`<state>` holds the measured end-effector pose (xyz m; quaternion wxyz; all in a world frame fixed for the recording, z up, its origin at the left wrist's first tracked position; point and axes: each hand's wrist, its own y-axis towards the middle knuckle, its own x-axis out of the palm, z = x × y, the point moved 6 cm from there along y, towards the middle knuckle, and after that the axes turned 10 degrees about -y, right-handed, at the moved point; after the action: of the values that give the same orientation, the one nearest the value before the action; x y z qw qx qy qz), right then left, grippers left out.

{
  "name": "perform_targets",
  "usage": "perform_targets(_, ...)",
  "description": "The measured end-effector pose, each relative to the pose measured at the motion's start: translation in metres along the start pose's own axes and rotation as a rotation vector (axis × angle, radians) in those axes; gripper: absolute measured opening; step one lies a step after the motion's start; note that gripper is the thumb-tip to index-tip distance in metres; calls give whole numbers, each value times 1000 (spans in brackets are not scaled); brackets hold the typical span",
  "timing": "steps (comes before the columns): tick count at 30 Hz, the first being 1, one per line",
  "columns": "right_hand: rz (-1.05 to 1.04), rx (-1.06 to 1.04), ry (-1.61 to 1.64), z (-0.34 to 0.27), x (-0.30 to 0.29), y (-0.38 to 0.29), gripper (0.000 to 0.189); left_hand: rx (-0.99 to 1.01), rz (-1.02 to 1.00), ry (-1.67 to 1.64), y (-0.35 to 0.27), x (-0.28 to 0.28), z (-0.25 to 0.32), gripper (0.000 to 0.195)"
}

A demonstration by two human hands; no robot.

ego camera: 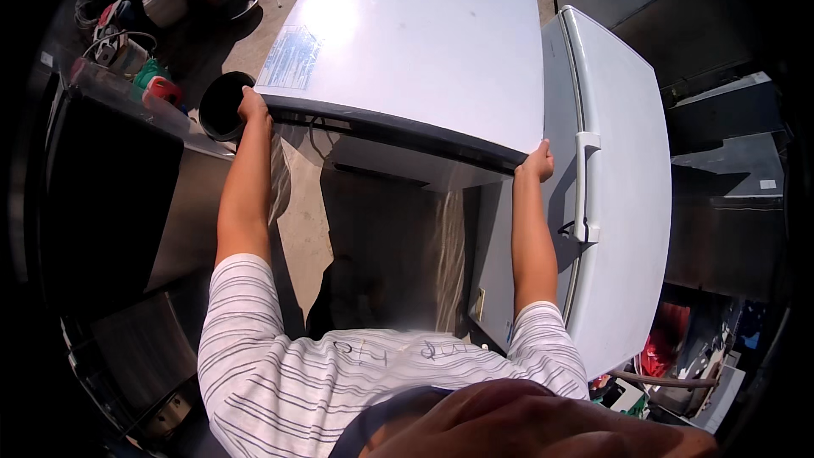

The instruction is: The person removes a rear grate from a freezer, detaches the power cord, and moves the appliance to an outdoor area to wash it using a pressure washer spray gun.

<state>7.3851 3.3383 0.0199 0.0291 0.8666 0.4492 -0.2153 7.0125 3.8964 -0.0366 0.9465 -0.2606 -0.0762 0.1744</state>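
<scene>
Both of my hands grip the near corners of a large white appliance (413, 44). A dark trim strip (381, 130) runs along its near edge, and a printed sticker (291, 58) lies on its left part. My left hand (254, 107) wraps the left corner, beside a black bucket (219, 108). At the right corner is my right hand (537, 162), its fingers partly hidden from view. Both arms are stretched forward. Under the near edge hangs a thin dark cord (313, 133). The underside is in shadow.
Close on the right stands a white chest freezer (626, 191) with a white handle (584, 187). Dark metal cabinets (725, 222) line the right side. A dark box-like unit (108, 203) stands at left. Buckets and a basin (245, 3) lie at upper left on concrete ground (302, 203).
</scene>
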Motion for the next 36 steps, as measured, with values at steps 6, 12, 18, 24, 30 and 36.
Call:
perform_targets(6,-18,40,32,-64,151,31,34,-47,-27,90,75,180,10,63)
perform_targets(12,-3,80,91,-122,291,79,36,-36,-52,168,113,351,30,65)
perform_targets(18,-8,101,28,-175,426,99,37,1,-28,165,190,483,54,63)
perform_targets(24,16,105,29,-232,539,136,39,29,88,185,191,625,75,61)
perform_targets(30,21,82,31,-297,667,185,39,-22,64,125,193,774,89,65)
perform_targets(36,54,86,-59,-351,797,239,41,11,-92,187,254,937,77,75)
